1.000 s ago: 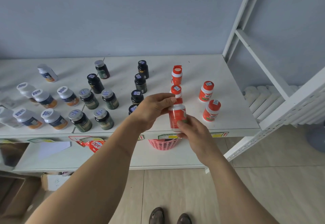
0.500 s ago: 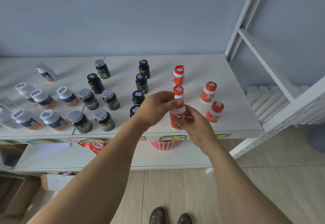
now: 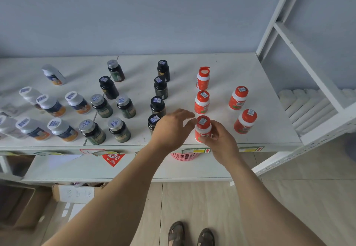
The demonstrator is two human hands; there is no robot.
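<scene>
looked down on a white table (image 3: 221,66) set with rows of white-capped bottles (image 3: 51,105), dark bottles (image 3: 160,89) and red bottles (image 3: 238,99), a pink basket (image 3: 185,156) showing below its front edge. clasped the nearest red bottle (image 3: 202,132), upright near that front edge, in the curled fingers of the right hand (image 3: 221,143), with the left hand (image 3: 171,128) loose and empty just beside its cap. found a barcode sticker (image 3: 202,120) on that cap, too blurred to read, and a yellow edge label (image 3: 196,150) with a red arrow just below.
</scene>
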